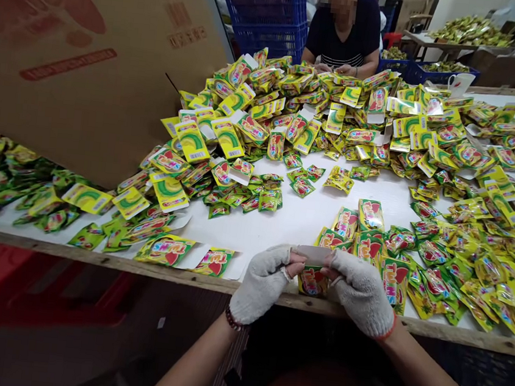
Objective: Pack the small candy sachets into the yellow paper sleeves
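Both my hands wear white fingerless gloves and meet at the table's front edge. Between them is a small candy box [313,280] with a watermelon print, its pale top flap raised. My left hand [267,280] pinches the flap's left end, and my right hand [358,288] pinches its right end. Just beyond my right hand lie several closed-looking boxes [371,215]. Left of my left hand, two flat boxes with white flaps [214,262] lie along the edge. Small green and yellow sachets [435,251] are heaped to the right.
A large pile of boxes [246,124] spans the back of the white table [276,232]. At left a big cardboard carton [91,65] leans over more sachets. Across the table sits another person [342,36], near stacked blue crates [269,16]. A red stool [45,287] stands below left.
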Action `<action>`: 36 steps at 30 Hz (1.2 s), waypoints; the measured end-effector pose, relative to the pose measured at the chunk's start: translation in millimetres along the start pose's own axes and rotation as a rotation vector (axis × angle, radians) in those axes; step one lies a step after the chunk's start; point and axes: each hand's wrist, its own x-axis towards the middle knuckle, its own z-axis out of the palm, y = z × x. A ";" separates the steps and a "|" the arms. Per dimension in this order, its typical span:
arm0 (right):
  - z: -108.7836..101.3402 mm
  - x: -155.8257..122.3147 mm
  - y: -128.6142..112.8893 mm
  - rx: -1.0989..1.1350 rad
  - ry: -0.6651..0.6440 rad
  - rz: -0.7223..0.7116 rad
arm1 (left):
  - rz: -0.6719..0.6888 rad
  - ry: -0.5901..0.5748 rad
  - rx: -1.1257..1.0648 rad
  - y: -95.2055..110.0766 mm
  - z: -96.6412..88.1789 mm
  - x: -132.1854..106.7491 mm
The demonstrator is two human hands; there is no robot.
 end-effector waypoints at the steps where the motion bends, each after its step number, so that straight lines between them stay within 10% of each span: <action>1: -0.5 0.6 -0.3 -0.023 -0.048 -0.013 | -0.029 -0.011 -0.037 0.6 -0.8 2.9; 6: 2.1 0.9 -1.6 -0.016 -0.042 0.115 | -0.145 -0.061 -0.266 -1.1 -1.3 16.1; 14: -6.7 3.8 -8.4 -0.042 -0.103 -0.029 | 0.241 -0.115 0.019 2.3 -9.1 10.0; 30: -14.2 14.8 -15.8 0.115 -0.127 0.118 | -0.049 -0.288 0.085 24.5 -15.8 27.1; 36: -19.7 7.7 -0.8 -0.033 -0.134 -0.259 | 0.376 -0.244 0.217 20.7 -18.5 16.8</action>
